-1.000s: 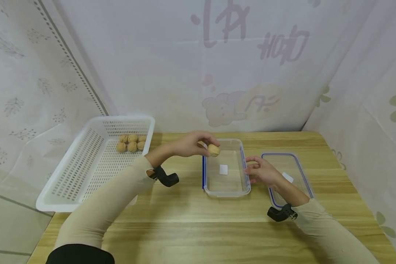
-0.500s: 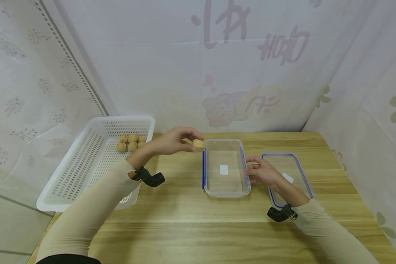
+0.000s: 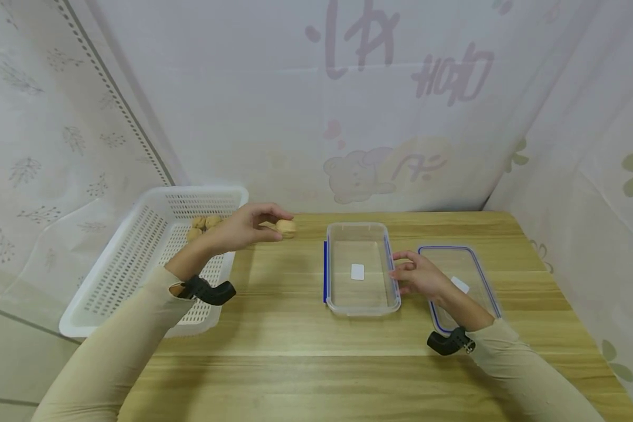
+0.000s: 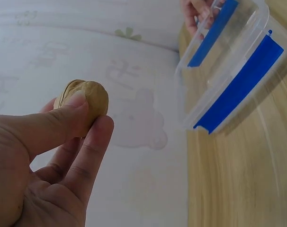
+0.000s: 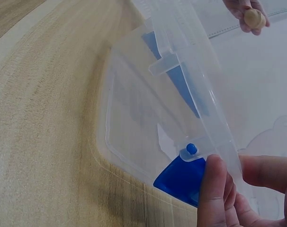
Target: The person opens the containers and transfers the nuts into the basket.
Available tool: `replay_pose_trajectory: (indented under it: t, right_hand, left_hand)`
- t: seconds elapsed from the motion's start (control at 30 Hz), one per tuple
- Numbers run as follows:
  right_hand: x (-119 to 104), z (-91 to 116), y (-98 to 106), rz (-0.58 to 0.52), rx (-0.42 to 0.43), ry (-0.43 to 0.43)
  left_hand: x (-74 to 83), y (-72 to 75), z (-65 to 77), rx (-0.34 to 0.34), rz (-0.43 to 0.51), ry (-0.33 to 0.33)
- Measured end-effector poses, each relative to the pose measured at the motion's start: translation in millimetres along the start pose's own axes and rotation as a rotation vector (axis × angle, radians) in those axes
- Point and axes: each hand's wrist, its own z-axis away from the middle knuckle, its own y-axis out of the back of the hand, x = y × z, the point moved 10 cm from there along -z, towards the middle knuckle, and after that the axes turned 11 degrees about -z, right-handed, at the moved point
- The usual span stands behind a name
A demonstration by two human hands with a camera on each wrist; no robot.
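Observation:
My left hand (image 3: 242, 228) pinches a walnut (image 3: 286, 228) between thumb and fingertips, above the table between the white basket and the clear food container. The left wrist view shows this walnut (image 4: 89, 106) close up, its seam facing left. The clear container (image 3: 364, 309) is lidless, with blue side latches and a white label in its base. My right hand (image 3: 422, 274) grips its right wall. In the right wrist view, thumb and fingers lie on either side of the rim beside a blue latch (image 5: 183, 179).
A white perforated basket (image 3: 132, 275) stands at the left, with several walnuts (image 3: 206, 223) in its far right corner, partly hidden by my left hand. A clear lid with a blue seal (image 3: 464, 266) lies on the wooden table (image 3: 316, 375), right of the container. Printed curtains surround the table.
My left hand has moved left with the walnut, from over the container to near the basket's right edge. My right hand and the container have stayed in place.

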Motion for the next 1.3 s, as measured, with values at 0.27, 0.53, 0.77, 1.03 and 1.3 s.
replay_pose_trajectory:
  t: [0.27,0.53,0.77,1.03,1.3]
  right_hand:
    - [-1,-1,0,0.003,-0.001,0.002]
    - [-2,-1,0,0.009,-0.002,0.002]
    - [0,-2,-1,-0.033,-0.009,-0.012]
    - [1,-1,0,-0.03,-0.005,-0.013]
    - [2,0,0,-0.024,-0.008,-0.013]
  left_hand:
    - [-18.1,23.9,25.6,0.068,0.027,0.038]
    - [-42.9,48.5,48.4,0.14,-0.035,0.112]
    - [-60.1,64.3,66.3,0.186,-0.008,0.14]
    - [-86.0,76.8,82.9,0.223,-0.037,0.181]
    - [-114.5,77.4,95.2,0.177,-0.108,0.308]
